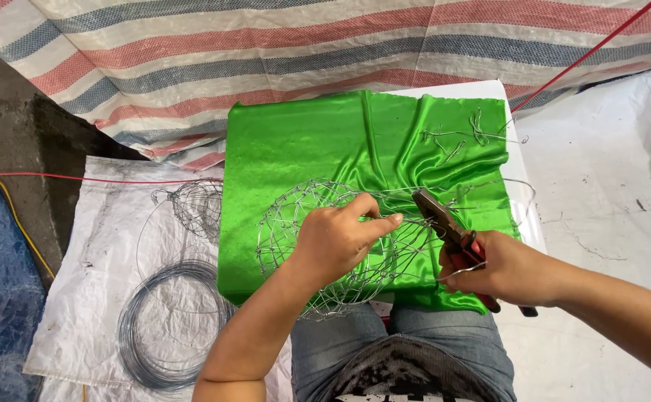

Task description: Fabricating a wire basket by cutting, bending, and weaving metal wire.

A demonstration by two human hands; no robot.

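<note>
Two hands on the job. Our left hand (338, 240) pinches the wire of a round wire mesh basket (325, 249), thumb and forefinger closed on a strand at its upper right edge, other fingers curled over the mesh. Our right hand (505, 269) is wrapped tight around the red handles of a pair of pliers (452, 231); the pliers' nose points up and left, ending just beside our left fingertips at the same bit of wire. We can't tell whether the nose is actually gripping a strand.

Basket sits under our left hand, on a green satin cloth (355, 141) that covers a white bench (489, 91). Few loose wire scraps (474, 134) lie on the cloth above our right hand, well apart from it.

Left of our left arm, on a white woven sack (94, 283) on the floor: a coil of wire (165, 327) and, above it, a second smaller wire mesh piece (195, 205). Striped tarp (266, 52) runs across beyond the bench. Red cord (586, 53) stretches off above our right hand.
</note>
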